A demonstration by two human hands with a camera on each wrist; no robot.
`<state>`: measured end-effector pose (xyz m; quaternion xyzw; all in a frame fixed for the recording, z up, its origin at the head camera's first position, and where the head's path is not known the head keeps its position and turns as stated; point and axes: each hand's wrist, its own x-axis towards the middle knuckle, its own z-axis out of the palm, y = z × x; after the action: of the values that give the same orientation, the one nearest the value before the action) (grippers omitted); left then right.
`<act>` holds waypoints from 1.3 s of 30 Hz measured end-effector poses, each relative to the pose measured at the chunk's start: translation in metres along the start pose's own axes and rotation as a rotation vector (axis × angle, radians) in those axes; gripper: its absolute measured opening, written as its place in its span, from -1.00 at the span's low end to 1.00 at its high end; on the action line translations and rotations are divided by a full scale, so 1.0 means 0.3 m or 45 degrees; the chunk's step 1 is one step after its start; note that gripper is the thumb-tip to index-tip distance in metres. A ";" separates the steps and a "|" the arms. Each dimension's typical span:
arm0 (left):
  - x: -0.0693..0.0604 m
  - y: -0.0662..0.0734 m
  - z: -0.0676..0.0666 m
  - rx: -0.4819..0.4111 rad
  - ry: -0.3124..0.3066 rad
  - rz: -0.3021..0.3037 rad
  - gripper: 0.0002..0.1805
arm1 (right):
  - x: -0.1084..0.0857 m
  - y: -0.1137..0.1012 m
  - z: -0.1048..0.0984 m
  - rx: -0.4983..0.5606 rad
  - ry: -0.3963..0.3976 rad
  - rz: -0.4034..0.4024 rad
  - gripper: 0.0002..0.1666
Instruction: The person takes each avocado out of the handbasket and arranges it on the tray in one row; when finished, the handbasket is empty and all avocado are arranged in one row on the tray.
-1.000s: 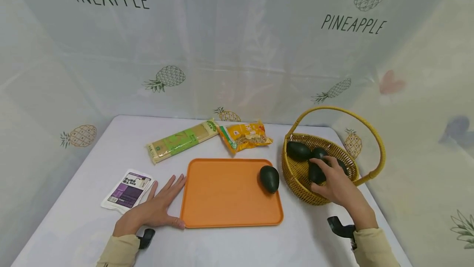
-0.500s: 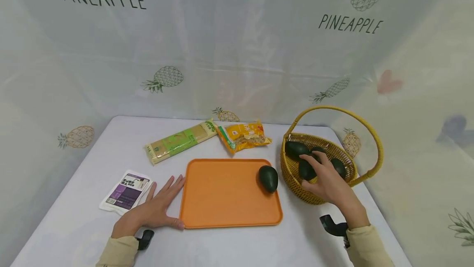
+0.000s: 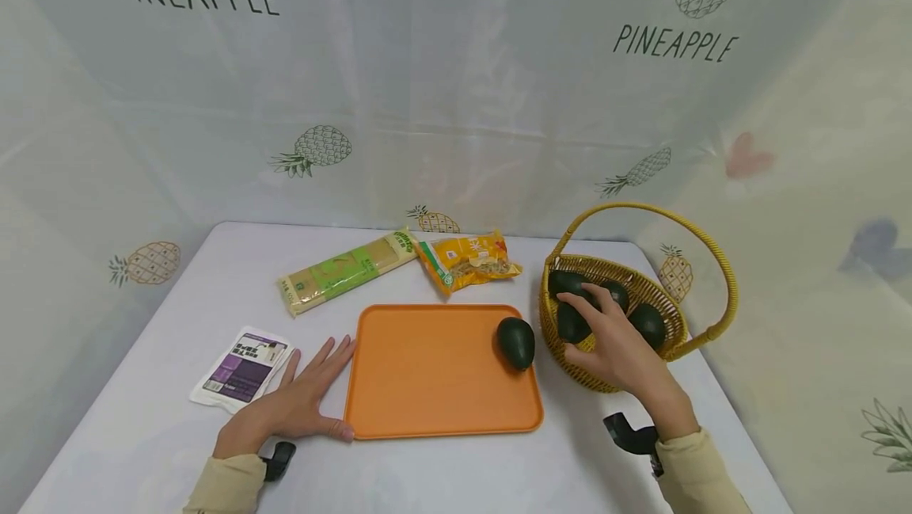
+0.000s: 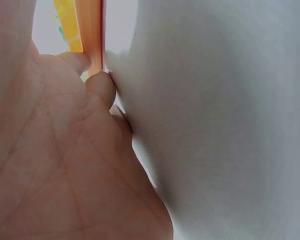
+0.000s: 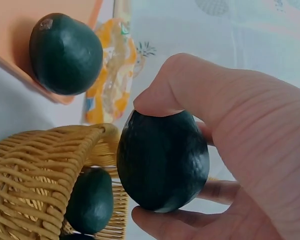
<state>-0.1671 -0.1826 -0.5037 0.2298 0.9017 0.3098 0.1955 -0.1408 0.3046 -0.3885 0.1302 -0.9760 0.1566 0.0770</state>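
In the head view my right hand [image 3: 621, 346] holds a dark green avocado [image 3: 572, 324] at the left side of the yellow wicker basket [image 3: 587, 379]. The right wrist view shows this avocado [image 5: 162, 162] pinched between thumb and fingers, raised above the basket rim [image 5: 65, 175]. Several more avocados lie inside the basket, partly hidden by the hand. Another avocado [image 3: 515, 344] sits on the right side of the orange tray [image 3: 435, 371]. My left hand [image 3: 292, 405] lies spread on the table, its fingertips and thumb at the tray's left edge.
A green noodle packet [image 3: 349, 272] and an orange food bag [image 3: 470, 260] lie behind the tray. Left of my left hand is a white and purple packet [image 3: 242, 370]. The basket's tall handle [image 3: 730, 284] arches up and leans right. A patterned cloth backdrop [image 3: 456, 86] rises behind the table.
My right hand has moved left with the avocado, lifting it from among the others and uncovering the avocado at the basket's right. The left hand has stayed in place.
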 end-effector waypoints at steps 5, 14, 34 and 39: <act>0.000 -0.001 0.000 -0.010 -0.002 -0.006 0.56 | 0.001 -0.010 0.005 0.004 0.005 -0.011 -0.18; 0.000 0.001 0.002 0.002 0.008 -0.009 0.56 | 0.010 -0.044 0.015 0.006 0.010 -0.073 -0.19; -0.001 0.001 0.002 0.004 0.007 -0.013 0.56 | 0.051 -0.061 0.094 0.031 -0.001 -0.383 -0.10; -0.002 0.003 0.001 -0.004 0.014 -0.008 0.55 | 0.054 -0.076 0.107 0.033 -0.027 -0.389 -0.09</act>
<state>-0.1661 -0.1822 -0.5032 0.2251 0.9028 0.3120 0.1920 -0.1535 0.2694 -0.4090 0.2799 -0.9435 0.1541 0.0880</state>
